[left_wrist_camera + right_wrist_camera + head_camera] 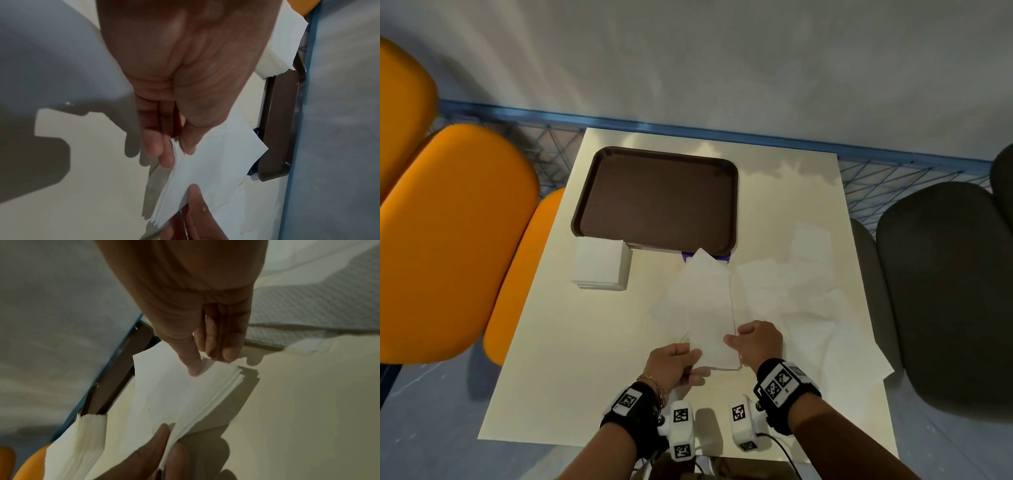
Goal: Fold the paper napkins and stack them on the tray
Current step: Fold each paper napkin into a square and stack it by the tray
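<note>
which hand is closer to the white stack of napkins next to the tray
Left. The left hand is on the napkin stack's side of the table, nearer the person; the right hand lies farther right.

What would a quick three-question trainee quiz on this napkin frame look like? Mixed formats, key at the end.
1. True or false: folded napkins already lie on the brown tray.
2. The napkin being folded is held by: A) left hand only B) right hand only C) both hands.
3. Fill in: the neat napkin stack sits on the table just in front of the tray's near-____ corner.

Key: 1 false, the tray holds nothing; 2 C, each hand pinches a near corner; 3 left.
</note>
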